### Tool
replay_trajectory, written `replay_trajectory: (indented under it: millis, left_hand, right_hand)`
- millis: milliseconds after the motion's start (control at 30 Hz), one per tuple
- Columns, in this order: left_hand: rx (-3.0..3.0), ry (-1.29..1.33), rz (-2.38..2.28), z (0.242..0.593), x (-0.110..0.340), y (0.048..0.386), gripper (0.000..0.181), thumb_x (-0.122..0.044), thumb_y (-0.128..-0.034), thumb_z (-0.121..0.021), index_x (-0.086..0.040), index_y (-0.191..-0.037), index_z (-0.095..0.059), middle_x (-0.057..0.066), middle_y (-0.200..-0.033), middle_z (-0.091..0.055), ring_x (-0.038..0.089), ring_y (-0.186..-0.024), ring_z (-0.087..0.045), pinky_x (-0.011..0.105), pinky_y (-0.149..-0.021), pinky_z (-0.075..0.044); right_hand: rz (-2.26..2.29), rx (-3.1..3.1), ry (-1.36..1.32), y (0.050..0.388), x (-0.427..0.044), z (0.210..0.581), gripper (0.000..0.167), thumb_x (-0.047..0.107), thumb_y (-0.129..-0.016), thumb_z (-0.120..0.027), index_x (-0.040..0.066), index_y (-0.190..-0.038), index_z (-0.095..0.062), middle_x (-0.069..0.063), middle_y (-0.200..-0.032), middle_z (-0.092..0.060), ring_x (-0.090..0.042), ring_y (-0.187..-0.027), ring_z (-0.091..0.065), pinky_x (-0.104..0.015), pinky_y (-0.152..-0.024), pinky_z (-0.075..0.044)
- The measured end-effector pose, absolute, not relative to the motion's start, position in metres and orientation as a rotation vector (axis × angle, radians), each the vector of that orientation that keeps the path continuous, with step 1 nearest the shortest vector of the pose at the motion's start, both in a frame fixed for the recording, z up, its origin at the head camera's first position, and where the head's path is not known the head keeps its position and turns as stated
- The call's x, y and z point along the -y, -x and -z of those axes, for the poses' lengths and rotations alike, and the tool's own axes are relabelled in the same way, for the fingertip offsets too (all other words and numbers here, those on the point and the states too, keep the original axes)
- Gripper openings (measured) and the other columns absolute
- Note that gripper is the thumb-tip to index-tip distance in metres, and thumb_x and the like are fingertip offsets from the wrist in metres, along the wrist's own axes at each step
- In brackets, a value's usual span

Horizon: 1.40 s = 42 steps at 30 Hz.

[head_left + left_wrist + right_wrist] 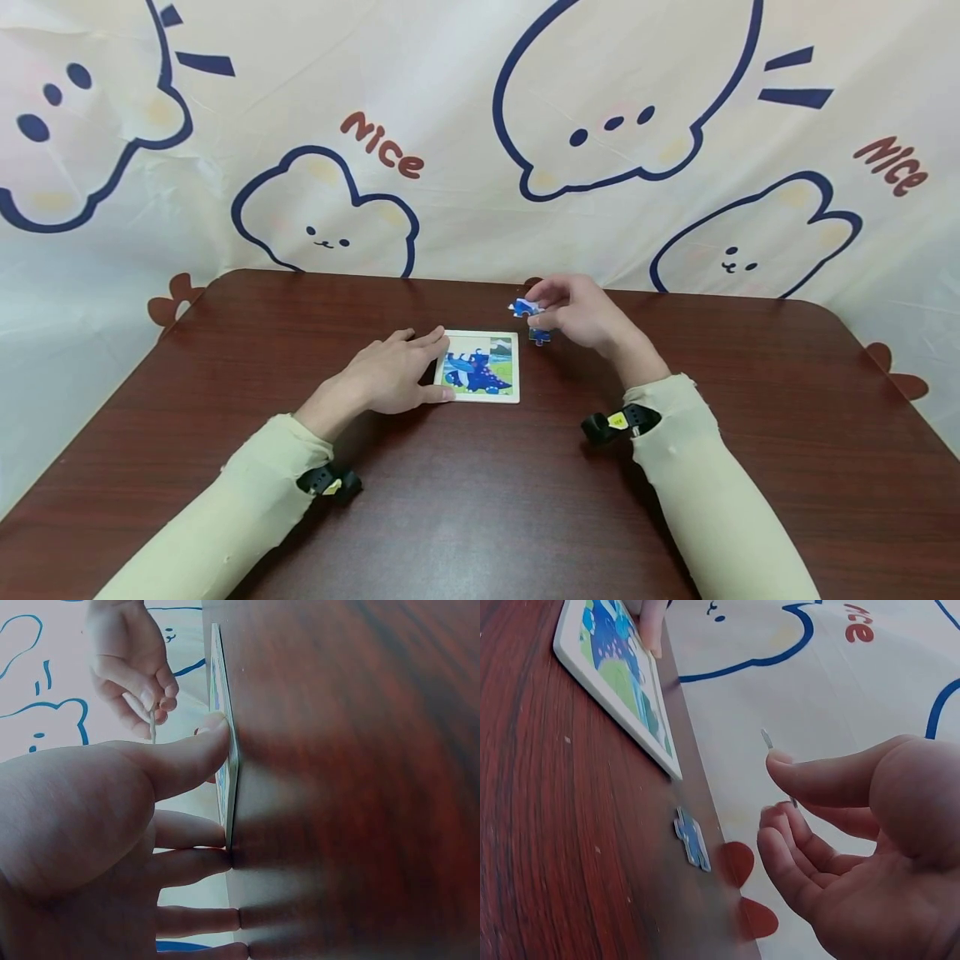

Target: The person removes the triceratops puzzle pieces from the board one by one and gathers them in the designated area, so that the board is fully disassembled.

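A small picture puzzle in a white frame lies on the table, with a blue cartoon dinosaur assembled in it and a pale bare area at its upper left. My left hand rests at the frame's left side, fingers extended, the thumb on the near edge and the index finger at the far left corner. Beyond the frame's upper right, my right hand pinches a blue and white puzzle piece between thumb and fingers. In the right wrist view that piece appears edge-on, raised off the table.
Another blue puzzle piece lies on the dark brown table just right of the frame, below my right hand. A pale curtain with cartoon animals hangs behind the table's far edge. Each wrist wears a black strap.
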<state>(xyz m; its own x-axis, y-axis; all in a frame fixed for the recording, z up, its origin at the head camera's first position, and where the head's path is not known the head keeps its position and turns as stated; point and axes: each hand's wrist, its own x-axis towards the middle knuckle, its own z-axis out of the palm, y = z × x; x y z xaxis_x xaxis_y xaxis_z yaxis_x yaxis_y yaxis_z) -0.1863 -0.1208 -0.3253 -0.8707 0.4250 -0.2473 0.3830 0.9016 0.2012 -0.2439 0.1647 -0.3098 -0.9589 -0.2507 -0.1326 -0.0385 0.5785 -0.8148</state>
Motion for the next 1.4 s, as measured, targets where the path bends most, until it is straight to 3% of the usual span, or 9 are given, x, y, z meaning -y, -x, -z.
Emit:
replay_trajectory:
  millis: [200, 700, 1100, 1400]
  left_hand:
    - [-2.778, -0.605, -0.215, 0.325, 0.122, 0.186, 0.086, -0.051, -0.0985, -0.07, -0.014, -0.167, -0.034, 0.008, -0.176, -0.028, 0.049, -0.16, -0.028, 0.072, -0.123, -0.031]
    - [-2.774, -0.599, -0.218, 0.325, 0.121, 0.186, 0.087, -0.051, -0.0977, -0.071, -0.015, -0.167, -0.034, 0.007, -0.176, -0.028, 0.048, -0.161, -0.028, 0.072, -0.124, -0.031]
    - [-2.782, -0.6, -0.223, 0.325, 0.121, 0.185, 0.087, -0.051, -0.0977, -0.071, -0.014, -0.167, -0.034, 0.007, -0.176, -0.029, 0.048, -0.161, -0.027, 0.071, -0.124, -0.031]
    - [-2.785, -0.6, -0.218, 0.325, 0.122, 0.185, 0.087, -0.051, -0.0977, -0.071, -0.014, -0.167, -0.034, 0.008, -0.176, -0.029, 0.048, -0.161, -0.028, 0.071, -0.124, -0.031]
  right_hand:
    - [1.315, -2.582, 0.248, 0.246, -0.177, 0.312, 0.028, 0.01, -0.097, -0.076, 0.01, -0.124, -0.07, -0.013, -0.114, -0.062, -0.03, -0.108, -0.055, -0.039, -0.092, -0.05]
    - [1.107, -2.611, 0.147, 0.252, -0.216, 0.322, 0.031, 0.012, -0.097, -0.074, 0.007, -0.127, -0.069, -0.015, -0.112, -0.061, -0.03, -0.108, -0.053, -0.037, -0.087, -0.046]
    - [1.111, -2.587, 0.18, 0.256, -0.225, 0.33, 0.029, 0.008, -0.094, -0.077, 0.005, -0.122, -0.071, -0.01, -0.101, -0.062, -0.028, -0.101, -0.053, -0.037, -0.088, -0.043]
    - [1.124, -2.58, 0.157, 0.257, -0.227, 0.334, 0.029, 0.008, -0.092, -0.079, 0.005, -0.121, -0.072, -0.01, -0.104, -0.061, -0.028, -0.104, -0.052, -0.037, -0.09, -0.042]
